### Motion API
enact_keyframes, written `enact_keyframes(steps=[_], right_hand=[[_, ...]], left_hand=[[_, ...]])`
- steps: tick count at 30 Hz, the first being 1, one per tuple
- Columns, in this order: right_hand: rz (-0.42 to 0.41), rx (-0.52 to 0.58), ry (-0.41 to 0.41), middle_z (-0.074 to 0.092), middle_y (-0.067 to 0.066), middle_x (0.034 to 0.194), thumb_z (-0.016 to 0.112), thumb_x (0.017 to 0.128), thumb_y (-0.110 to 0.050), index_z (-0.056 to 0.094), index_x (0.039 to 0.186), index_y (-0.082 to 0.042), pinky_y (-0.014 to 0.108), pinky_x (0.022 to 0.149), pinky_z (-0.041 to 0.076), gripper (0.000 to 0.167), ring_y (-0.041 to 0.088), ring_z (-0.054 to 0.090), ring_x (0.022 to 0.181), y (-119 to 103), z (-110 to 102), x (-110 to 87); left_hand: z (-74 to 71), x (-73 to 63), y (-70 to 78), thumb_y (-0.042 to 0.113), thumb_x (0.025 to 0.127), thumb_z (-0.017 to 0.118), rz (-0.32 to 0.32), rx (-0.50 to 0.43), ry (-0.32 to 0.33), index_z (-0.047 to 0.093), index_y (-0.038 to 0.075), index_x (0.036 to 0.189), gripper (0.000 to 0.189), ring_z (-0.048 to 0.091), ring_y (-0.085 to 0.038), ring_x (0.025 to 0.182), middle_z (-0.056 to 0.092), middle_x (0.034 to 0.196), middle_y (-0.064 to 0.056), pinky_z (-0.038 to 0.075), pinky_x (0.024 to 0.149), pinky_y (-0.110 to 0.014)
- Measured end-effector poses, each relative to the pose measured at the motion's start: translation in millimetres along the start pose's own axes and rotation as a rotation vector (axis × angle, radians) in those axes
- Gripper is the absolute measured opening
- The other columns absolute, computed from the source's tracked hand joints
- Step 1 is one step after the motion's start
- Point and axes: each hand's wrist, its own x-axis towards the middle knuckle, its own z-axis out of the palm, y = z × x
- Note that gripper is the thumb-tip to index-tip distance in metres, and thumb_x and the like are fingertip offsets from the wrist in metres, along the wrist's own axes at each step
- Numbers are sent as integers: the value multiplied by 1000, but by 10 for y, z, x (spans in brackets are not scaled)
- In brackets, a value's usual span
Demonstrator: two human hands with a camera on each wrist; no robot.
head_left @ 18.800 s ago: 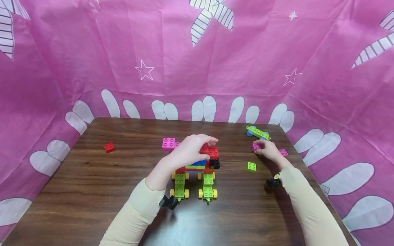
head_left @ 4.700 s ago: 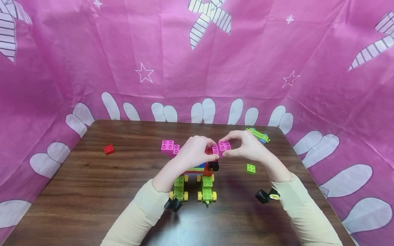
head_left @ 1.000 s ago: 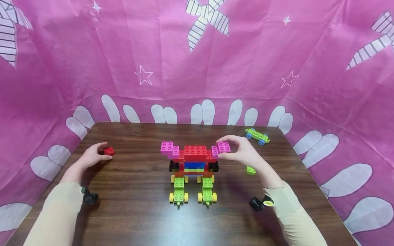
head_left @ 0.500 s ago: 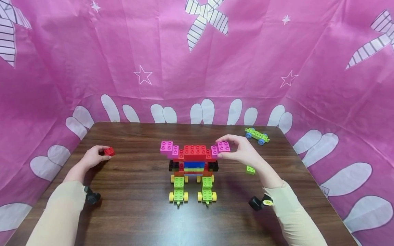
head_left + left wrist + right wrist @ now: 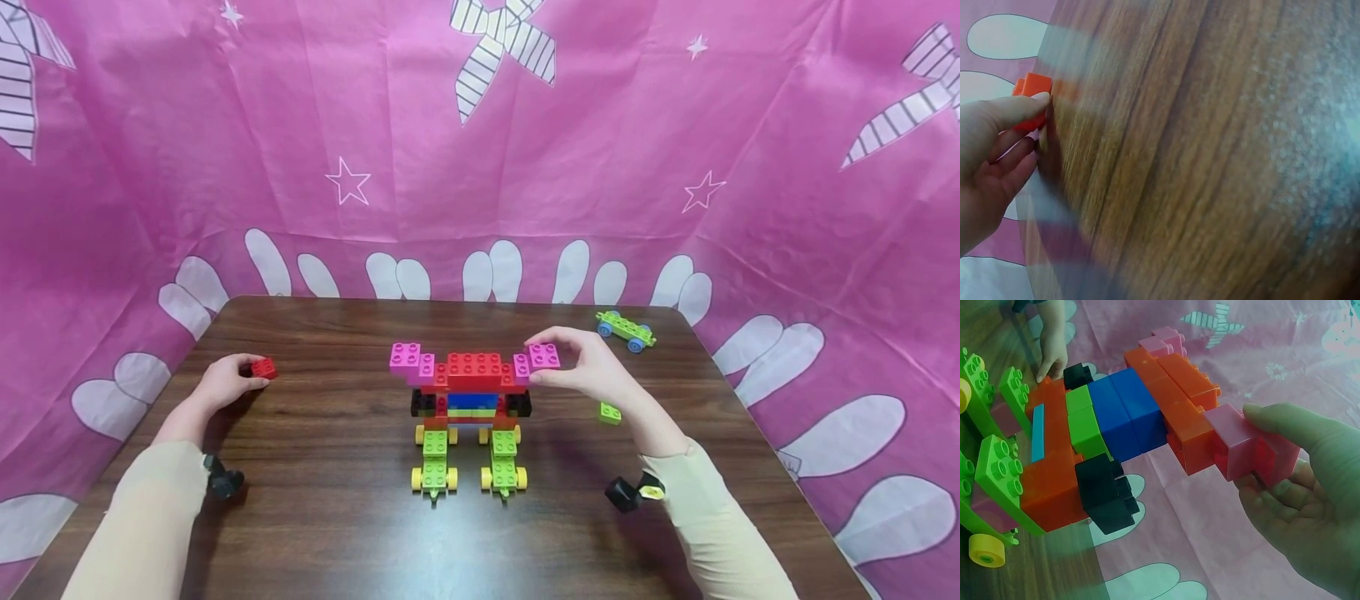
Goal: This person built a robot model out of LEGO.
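My left hand (image 5: 225,381) pinches a small red toy brick (image 5: 264,367) at the table's left side; in the left wrist view thumb and fingers close on the red brick (image 5: 1036,84). With thumb and fingers my right hand (image 5: 585,364) grips the pink brick (image 5: 545,356) on the right end of a built brick figure (image 5: 475,367). The figure stands mid-table on green wheeled bases (image 5: 435,473) with yellow wheels. Red, blue, green and black bricks make up its body, and another pink brick (image 5: 405,357) sticks out at its left end.
A green wheeled base (image 5: 626,329) with blue wheels stands at the back right. A loose green brick (image 5: 610,413) lies by the right forearm. Pink cloth (image 5: 480,183) hangs behind and beside the brown table (image 5: 322,517).
Since several seconds ago, the left hand has gone from the figure to the red brick and closed on it. The right hand has brought pink bricks to the figure's right end and stays there.
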Motion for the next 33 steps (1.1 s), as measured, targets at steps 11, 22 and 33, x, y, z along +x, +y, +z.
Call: enact_keyframes(steps=[11,22,33], right_hand=[[7,-1,3,68,10,111,81,78,-15,66,118,-9,28,75,56,43,24,58,96,12,-1,5],[-21,-53,6,68,8,115,81,78,-15,66,119,-10,31,82,54,44,22,58,101,2,-17,7],[-93,-75,-26,69,5,117,84,76,-18,65,121,-9,30,90,53,49,18,60,107,-105,-50,42]], left_hand=[[-46,-8,55,16,87,71,-10,8,-7,53,-15,124,52,57,-45,98,61,108,-36,45,85,-53],[-172,11,347,23,88,72,-1,-28,49,52,-15,126,56,57,-48,104,59,116,-38,45,90,-58],[-303,-43,811,20,84,76,95,-18,196,61,-9,120,49,61,-39,95,66,105,-30,48,78,-42]])
